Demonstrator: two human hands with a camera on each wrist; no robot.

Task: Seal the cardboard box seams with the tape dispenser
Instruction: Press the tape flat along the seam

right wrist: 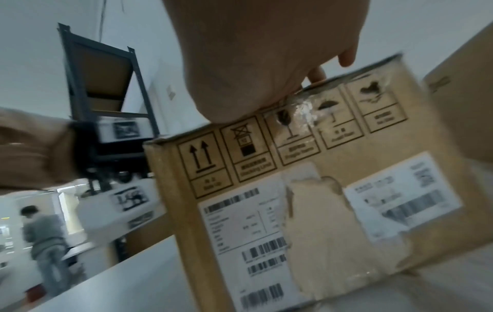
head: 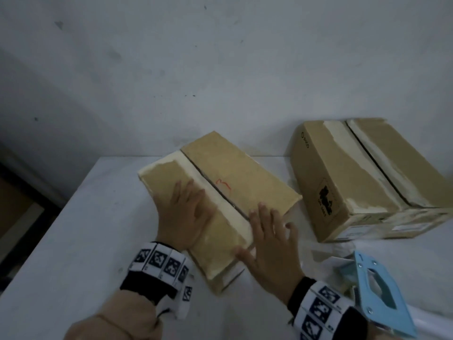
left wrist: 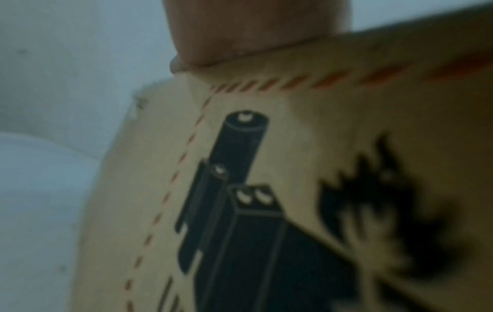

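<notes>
A small cardboard box point(head: 235, 173) lies slantwise on the white table point(head: 73, 241), its top flaps closed with a dark seam running down the middle. My left hand point(head: 186, 212) lies flat on the left flap, fingers straight. My right hand point(head: 267, 239) presses flat on the box's near right corner, fingers spread. The left wrist view shows the box's side point(left wrist: 293, 147) with a printed battery warning. The right wrist view shows the box's end point(right wrist: 320, 200) with handling symbols, labels and torn tape. A blue tape dispenser point(head: 377, 290) lies on the table at my right wrist, untouched.
A larger cardboard box point(head: 367, 177) with an open top seam stands at the back right against the wall. In the right wrist view a dark metal shelf rack point(right wrist: 101, 84) and a person point(right wrist: 45, 242) standing far off appear behind the table.
</notes>
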